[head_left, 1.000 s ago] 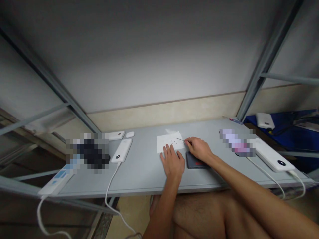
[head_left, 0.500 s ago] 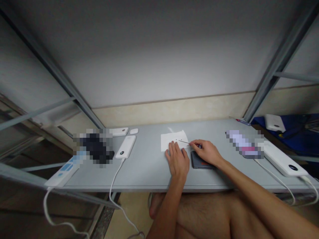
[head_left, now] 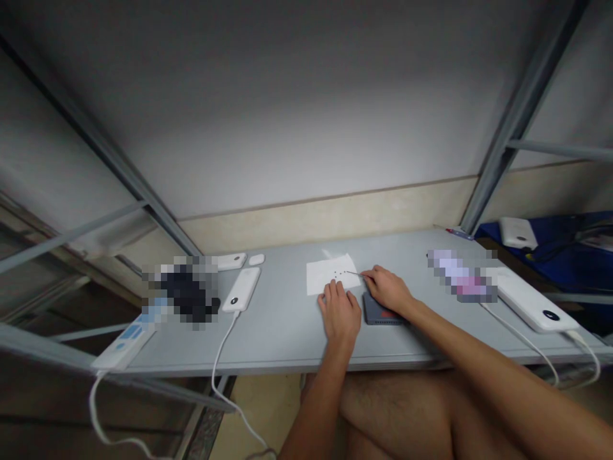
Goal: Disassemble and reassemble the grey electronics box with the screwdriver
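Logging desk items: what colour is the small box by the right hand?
The box is dark grey with a red mark; head view.

Dim, soft light is spread over the scene, brightest on the wall (head_left: 297,128) and falling off into dark corners. Faint shadow lies under the bench (head_left: 282,338), and the frame bars (head_left: 522,108) are bowed by wide-angle distortion.

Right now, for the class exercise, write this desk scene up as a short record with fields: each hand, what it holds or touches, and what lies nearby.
left hand: open, fingertips on a white paper sheet
right hand: pinching a thin pointed pick
pick tip: over the paper, beside small dark dots
nearby: dark grey box under the right hand; white power banks
surface: grey desk
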Motion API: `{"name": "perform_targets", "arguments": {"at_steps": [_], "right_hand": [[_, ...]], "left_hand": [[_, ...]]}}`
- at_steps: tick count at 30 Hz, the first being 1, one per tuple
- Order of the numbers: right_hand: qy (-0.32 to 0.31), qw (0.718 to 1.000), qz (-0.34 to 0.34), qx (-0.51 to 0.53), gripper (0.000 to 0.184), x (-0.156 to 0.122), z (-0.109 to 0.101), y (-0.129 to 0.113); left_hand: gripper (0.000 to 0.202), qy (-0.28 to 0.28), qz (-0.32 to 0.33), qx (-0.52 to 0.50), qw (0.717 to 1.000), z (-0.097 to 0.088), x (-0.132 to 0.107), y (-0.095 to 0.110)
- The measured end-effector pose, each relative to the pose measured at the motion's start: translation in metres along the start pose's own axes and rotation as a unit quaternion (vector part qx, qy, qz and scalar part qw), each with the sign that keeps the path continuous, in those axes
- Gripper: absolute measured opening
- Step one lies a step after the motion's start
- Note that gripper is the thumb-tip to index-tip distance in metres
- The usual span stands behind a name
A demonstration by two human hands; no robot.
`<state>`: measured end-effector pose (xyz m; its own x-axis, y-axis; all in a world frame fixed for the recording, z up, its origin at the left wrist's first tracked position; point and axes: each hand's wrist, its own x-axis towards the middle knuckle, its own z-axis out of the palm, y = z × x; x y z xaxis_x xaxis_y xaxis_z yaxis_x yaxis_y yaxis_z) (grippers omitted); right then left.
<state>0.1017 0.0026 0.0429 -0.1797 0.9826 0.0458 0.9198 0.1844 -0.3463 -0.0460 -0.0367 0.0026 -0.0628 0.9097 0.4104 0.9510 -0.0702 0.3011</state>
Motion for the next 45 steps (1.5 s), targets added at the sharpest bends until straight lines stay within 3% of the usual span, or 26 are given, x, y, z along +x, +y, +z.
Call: {"name": "perform_targets", "arguments": {"at_steps": [10,16,21,27,45], "right_hand": [[0.020,0.999,0.000,0.031,0.042,-0.003,-0.002,0.000],[0.067,0.995,-0.027,0.062,0.037,-0.026,-0.015,0.006],[0.066,0.996,-0.042,0.050,0.035,-0.046,-0.026,0.007],[0.055,0.995,-0.037,0.069,0.033,-0.050,-0.025,0.007],[0.037,0.994,-0.034,0.100,0.031,-0.056,-0.026,0.011]], "left_hand": [[0.036,0.002,-0.012,-0.044,0.999,0.002,0.002,-0.002],[0.033,0.033,-0.006,-0.109,0.993,-0.002,0.004,-0.003],[0.033,0.018,0.035,-0.155,0.987,-0.002,0.003,-0.006],[0.026,0.014,0.089,-0.162,0.983,-0.002,0.003,-0.008],[0.022,0.028,0.103,-0.238,0.965,-0.010,0.002,-0.012]]}}
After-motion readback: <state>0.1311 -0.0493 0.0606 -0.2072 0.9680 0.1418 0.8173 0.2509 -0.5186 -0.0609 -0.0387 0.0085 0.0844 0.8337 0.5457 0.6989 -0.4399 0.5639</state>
